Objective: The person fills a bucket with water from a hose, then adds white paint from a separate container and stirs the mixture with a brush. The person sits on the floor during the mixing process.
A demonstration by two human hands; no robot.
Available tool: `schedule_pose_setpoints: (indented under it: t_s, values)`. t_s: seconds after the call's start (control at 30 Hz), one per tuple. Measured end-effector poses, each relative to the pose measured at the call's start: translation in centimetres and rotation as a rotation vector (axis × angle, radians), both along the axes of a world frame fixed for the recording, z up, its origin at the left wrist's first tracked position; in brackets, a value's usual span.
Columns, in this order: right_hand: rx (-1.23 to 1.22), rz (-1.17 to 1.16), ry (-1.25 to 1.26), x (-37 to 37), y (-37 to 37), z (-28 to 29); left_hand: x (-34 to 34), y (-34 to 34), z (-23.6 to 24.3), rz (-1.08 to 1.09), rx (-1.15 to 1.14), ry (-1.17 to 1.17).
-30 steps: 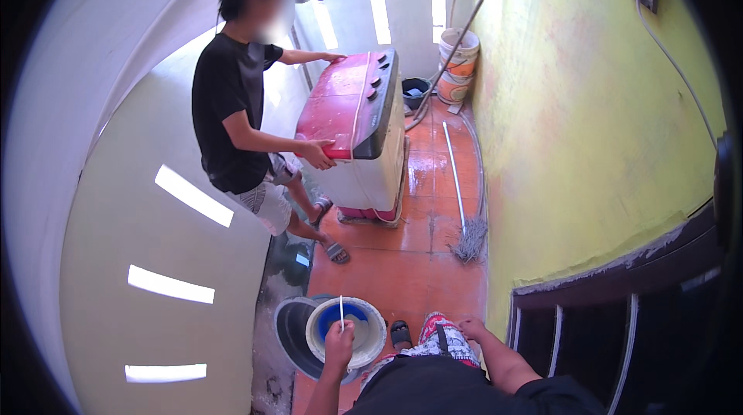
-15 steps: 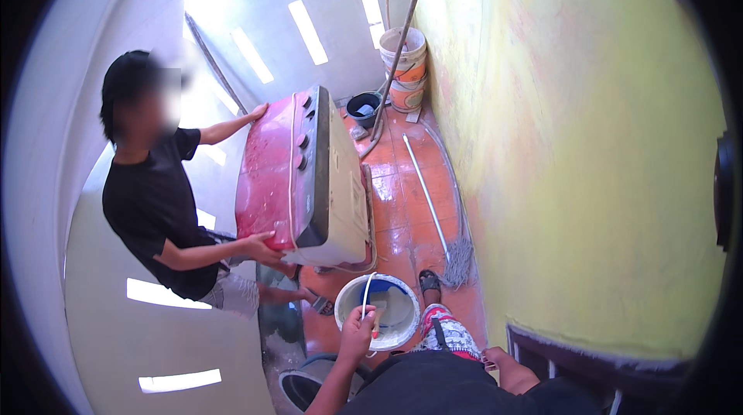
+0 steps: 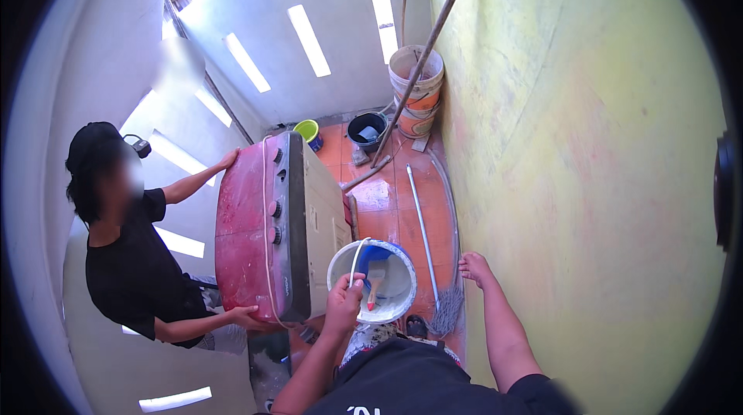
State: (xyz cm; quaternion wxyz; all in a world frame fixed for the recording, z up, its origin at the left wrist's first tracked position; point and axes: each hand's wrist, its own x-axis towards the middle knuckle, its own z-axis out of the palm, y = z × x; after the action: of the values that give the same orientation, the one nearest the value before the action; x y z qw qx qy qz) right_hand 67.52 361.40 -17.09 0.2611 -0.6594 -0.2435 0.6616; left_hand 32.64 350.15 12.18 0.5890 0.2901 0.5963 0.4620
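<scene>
My left hand (image 3: 344, 303) is closed around the thin wire handle of a white bucket (image 3: 409, 291), which hangs in front of my body. Inside it, a flat paintbrush (image 3: 374, 288) with a red-tipped handle leans among white and blue patches. Away from my body, my right hand (image 3: 475, 269) is held out close to the yellow-green wall (image 3: 573, 206). Its fingers look loosely apart and nothing shows in them. On the left, a person in black (image 3: 128, 260) has both hands on a red-topped twin-tub washing machine (image 3: 246, 221).
A grey mop (image 3: 424, 237) lies along the right wall beside a hose. Stacked buckets (image 3: 422, 97), a leaning wooden pole (image 3: 426, 55), a black bucket (image 3: 365, 140) and a yellow-green pail (image 3: 309, 134) stand at the far end of the orange tiled floor (image 3: 371, 217).
My right hand has come up from beside my hip toward the wall. The bucket, still in my left hand, sits higher in view. The washing machine and the other person appear lower and further left.
</scene>
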Motion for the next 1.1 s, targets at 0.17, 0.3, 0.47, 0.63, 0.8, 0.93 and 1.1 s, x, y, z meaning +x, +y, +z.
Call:
schedule_pose_setpoints:
  t_s: [0.17,0.3,0.47,0.63,0.8,0.93,1.1]
  values:
    - [-0.07,0.049,-0.081,1.0,7.9,-0.5,-2.6,12.2,-2.7,0.025,0.019,-0.044]
    - [-0.501,0.082,-0.081,4.6,9.0,-2.1,-4.4,22.5,-4.7,0.028,-0.04,-0.008]
    - [-0.597,0.21,-0.201,2.3,14.5,-2.1,-6.9,34.1,-3.9,0.087,0.012,-0.027]
    - [-0.103,0.226,0.056,-9.8,31.6,1.5,-9.8,43.8,-0.6,0.165,0.032,0.025]
    - [0.34,0.325,0.34,-23.7,55.7,9.5,-11.8,51.3,0.7,0.298,0.034,0.113]
    - [0.84,-0.079,0.571,-30.3,79.6,20.8,-12.1,55.7,1.5,0.413,-0.015,0.181]
    - [1.285,-0.686,-0.6,-24.3,107.1,31.5,-12.9,60.1,1.7,0.508,-0.016,0.127]
